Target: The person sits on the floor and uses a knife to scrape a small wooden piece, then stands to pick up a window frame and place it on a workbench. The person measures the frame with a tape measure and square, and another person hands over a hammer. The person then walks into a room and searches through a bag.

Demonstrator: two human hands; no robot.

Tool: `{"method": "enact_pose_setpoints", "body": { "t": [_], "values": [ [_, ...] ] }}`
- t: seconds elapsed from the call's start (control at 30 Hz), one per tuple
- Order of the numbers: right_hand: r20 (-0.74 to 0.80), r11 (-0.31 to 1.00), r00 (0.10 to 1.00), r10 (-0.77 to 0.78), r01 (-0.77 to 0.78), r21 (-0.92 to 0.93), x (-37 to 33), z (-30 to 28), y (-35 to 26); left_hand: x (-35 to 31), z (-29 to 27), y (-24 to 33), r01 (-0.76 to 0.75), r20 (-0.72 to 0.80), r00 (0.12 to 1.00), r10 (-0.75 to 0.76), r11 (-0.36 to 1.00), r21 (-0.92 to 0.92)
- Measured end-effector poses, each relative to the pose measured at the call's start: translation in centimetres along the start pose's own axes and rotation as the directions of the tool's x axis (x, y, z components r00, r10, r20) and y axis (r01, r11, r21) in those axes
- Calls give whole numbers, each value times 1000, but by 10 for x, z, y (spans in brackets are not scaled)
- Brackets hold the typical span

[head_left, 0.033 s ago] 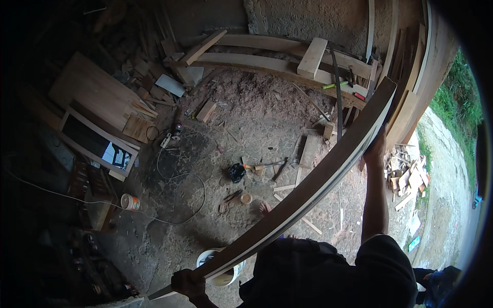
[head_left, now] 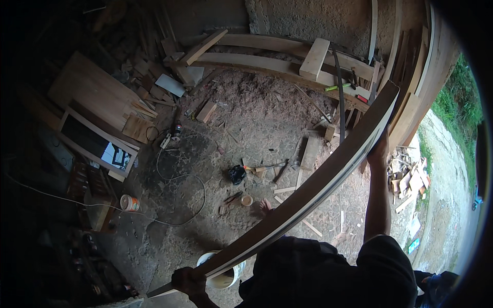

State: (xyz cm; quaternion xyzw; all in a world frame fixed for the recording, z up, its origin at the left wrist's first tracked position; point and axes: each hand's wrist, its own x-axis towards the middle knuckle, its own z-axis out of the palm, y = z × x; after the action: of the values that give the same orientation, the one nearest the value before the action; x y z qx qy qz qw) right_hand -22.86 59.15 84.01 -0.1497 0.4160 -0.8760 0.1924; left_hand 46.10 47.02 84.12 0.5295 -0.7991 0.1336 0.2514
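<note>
A long wooden plank (head_left: 328, 173) stretches diagonally in front of my body, its brown face up and a paler edge along its near side. My left hand (head_left: 188, 281) is wrapped round its lower left end. Toward the upper right end, my right hand (head_left: 378, 150) supports the plank from its near side, with the fingers mostly hidden behind it. Beneath the left part of the plank stands a white bucket (head_left: 232, 277), partly covered by it.
Long beams (head_left: 257, 60) lie along the far wall with a wood block (head_left: 315, 57) across them. Boards (head_left: 411, 110) lean at the right. A power cord (head_left: 204, 197), a black bag (head_left: 237, 174), a small tub (head_left: 130, 203) and wood offcuts (head_left: 411, 177) are on the floor.
The upper right end of the plank has shifted slightly right and down in the picture, with my right hand still at it. My left hand keeps its grip.
</note>
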Motion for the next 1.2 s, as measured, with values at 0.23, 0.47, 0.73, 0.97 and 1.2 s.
{"method": "enact_pose_setpoints", "body": {
  "t": [0.23,0.47,0.73,0.97,1.2],
  "values": [
    [-375,907,914,-158,-16,-421,103,-40,55,177,131,30,-122,60,989,135,976,-182],
    [-346,770,822,-453,165,-617,163,-52,64,363,191,65,-355,-78,933,352,858,-371],
    [-465,785,728,-504,161,-598,236,-66,117,560,270,138,-490,-47,855,517,775,-399],
    [-475,671,714,-514,-9,-741,379,-104,205,769,372,261,-651,-68,727,683,655,-384],
    [-514,443,677,-527,-298,-846,461,-67,215,942,457,368,-626,73,660,748,600,-497]
  ]
}}
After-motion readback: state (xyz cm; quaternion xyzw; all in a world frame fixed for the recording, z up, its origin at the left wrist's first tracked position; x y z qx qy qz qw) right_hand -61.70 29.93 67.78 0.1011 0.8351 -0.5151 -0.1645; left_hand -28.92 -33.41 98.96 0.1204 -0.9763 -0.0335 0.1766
